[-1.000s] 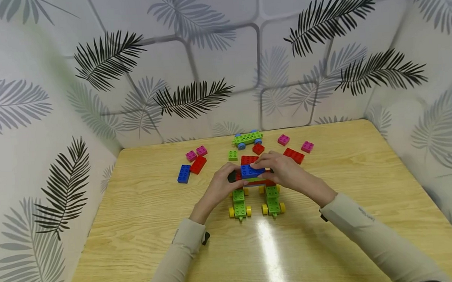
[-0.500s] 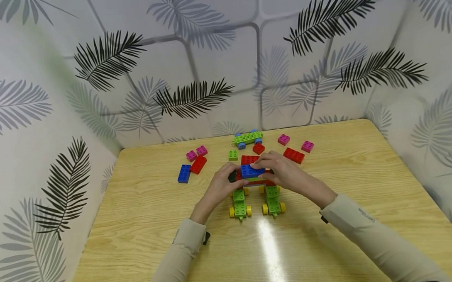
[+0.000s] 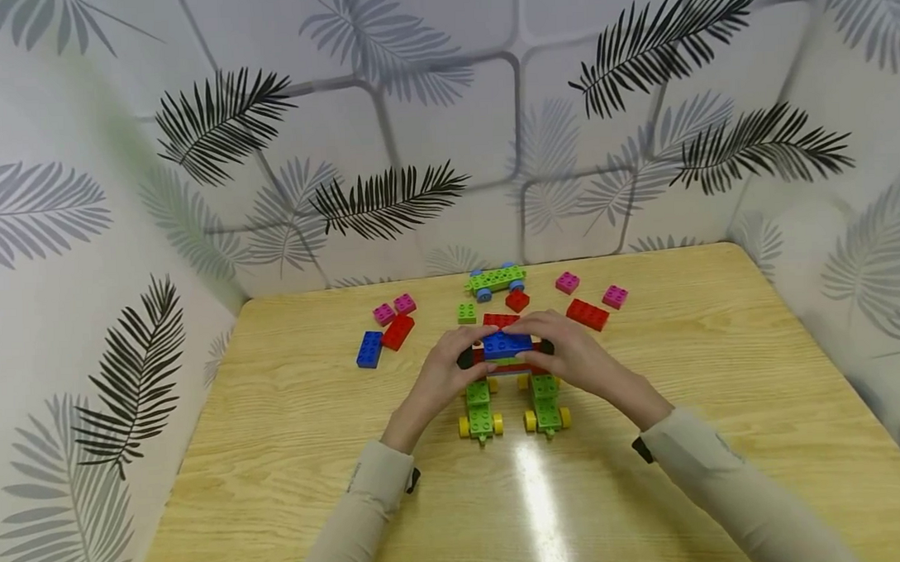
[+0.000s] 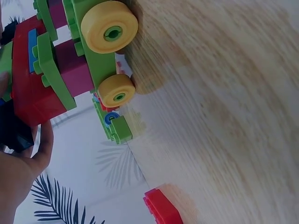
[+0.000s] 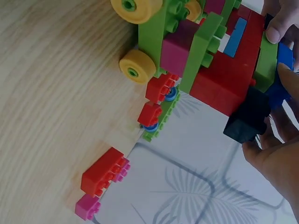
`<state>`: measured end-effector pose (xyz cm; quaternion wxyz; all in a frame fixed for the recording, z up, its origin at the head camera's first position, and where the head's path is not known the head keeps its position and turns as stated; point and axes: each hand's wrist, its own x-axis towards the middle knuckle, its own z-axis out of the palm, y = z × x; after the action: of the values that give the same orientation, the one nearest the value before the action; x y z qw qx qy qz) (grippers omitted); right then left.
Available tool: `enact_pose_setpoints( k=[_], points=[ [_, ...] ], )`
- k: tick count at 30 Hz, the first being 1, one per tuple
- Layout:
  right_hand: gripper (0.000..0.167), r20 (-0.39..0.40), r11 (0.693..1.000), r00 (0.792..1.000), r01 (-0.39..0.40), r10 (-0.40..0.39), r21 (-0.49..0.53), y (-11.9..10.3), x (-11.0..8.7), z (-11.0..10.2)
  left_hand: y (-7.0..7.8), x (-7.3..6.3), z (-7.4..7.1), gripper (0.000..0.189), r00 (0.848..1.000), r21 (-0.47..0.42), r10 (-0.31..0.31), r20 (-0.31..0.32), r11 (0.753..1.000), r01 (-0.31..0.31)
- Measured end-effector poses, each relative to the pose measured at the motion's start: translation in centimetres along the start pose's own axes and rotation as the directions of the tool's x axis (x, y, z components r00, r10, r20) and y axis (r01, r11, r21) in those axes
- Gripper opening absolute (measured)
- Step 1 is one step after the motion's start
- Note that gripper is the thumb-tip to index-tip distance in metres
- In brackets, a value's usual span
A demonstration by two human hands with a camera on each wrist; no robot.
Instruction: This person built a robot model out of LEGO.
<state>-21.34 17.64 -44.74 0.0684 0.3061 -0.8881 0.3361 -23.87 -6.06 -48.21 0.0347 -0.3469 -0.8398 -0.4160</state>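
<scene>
- Head view: my left hand [image 3: 440, 371] and right hand [image 3: 575, 355] gripped the rectangular blue plastic brick [image 3: 508, 345] from either side, probably to keep it level.
- Below that brick, two green plastic wheelbases [image 3: 479, 416] stood apart, seemingly for stable support.
- Beyond it lay a green plastic chassis [image 3: 497, 279]; rightward, a rectangular red plastic brick [image 3: 588, 314].
- My hands partly blocked sight of the blue brick's ends.

Here's the blue brick [image 3: 508, 345], studs up, gripped by left hand [image 3: 447, 365] and right hand [image 3: 576, 355] above the red crosspiece [image 5: 224, 79]! Black bricks [image 5: 250, 114] mark the crosspiece's ends, two green bases [image 3: 480, 414] on yellow wheels [image 4: 110, 27] beneath it
</scene>
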Motion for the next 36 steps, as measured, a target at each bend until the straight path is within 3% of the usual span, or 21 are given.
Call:
enact_pose_setpoints(
  k=[8, 20, 25, 31, 36],
  points=[
    [0.061, -0.039, 0.994, 0.999, -0.03, 0.026, -0.108, 0.8, -0.8, 0.7, 0.1, 0.0, 0.0, 0.049, 1.0, 0.04, 0.01, -0.018, 0.999, -0.009],
    [0.057, -0.046, 0.996, 0.998, -0.039, 0.035, -0.083, 1.3, -1.2, 1.1, 0.0, -0.1, 0.1, 0.047, 0.995, 0.084, 0.085, -0.046, 0.993, -0.081],
    [0.057, -0.04, 0.994, 0.999, -0.039, 0.035, -0.099, 1.2, -1.2, 1.1, 0.0, -0.3, 0.3, 0.049, 0.997, 0.085, 0.061, -0.043, 0.995, -0.058],
    [0.057, -0.044, 0.993, 0.999, 0.026, -0.032, -0.117, 1.5, -1.1, 1.0, 0.1, -0.3, 0.4, 0.051, 0.999, 0.092, 0.027, -0.025, 0.995, -0.024],
    [0.058, -0.03, 0.993, 0.998, 0.05, -0.053, -0.104, 1.8, -1.1, 0.9, 0.4, -0.2, 0.4, 0.057, 1.0, 0.154, 0.018, 0.008, 0.988, -0.02]
  ],
)
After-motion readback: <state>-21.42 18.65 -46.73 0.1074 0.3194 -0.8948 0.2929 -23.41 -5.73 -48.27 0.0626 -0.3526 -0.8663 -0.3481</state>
